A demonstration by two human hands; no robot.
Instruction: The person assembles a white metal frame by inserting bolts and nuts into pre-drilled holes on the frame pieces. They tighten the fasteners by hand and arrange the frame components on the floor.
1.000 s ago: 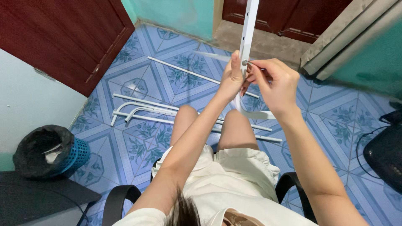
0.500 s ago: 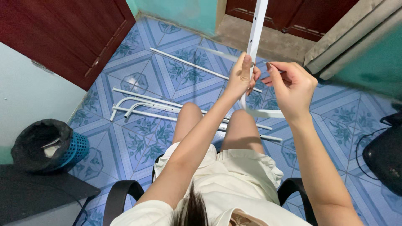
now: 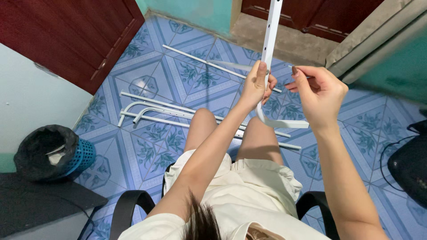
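Observation:
I sit on a chair above a blue patterned tile floor. My left hand (image 3: 256, 85) grips a long white metal bar (image 3: 270, 40) with holes along it; the bar stands upright and bends at its lower end into a flat foot (image 3: 284, 123). My right hand (image 3: 319, 95) is just right of the bar, apart from it, fingers pinched on a small thin piece (image 3: 299, 76) too small to make out.
Several white tubes and curved frame pieces (image 3: 153, 112) lie on the floor beyond my knees. A blue bin with a black bag (image 3: 51, 151) stands at the left by a dark surface (image 3: 35, 202). Dark red doors (image 3: 75, 35) sit left and far. Black chair armrests (image 3: 129, 209) flank me.
My right hand has drawn away from the bar to the right, still pinching a small piece. The left hand keeps its grip on the bar.

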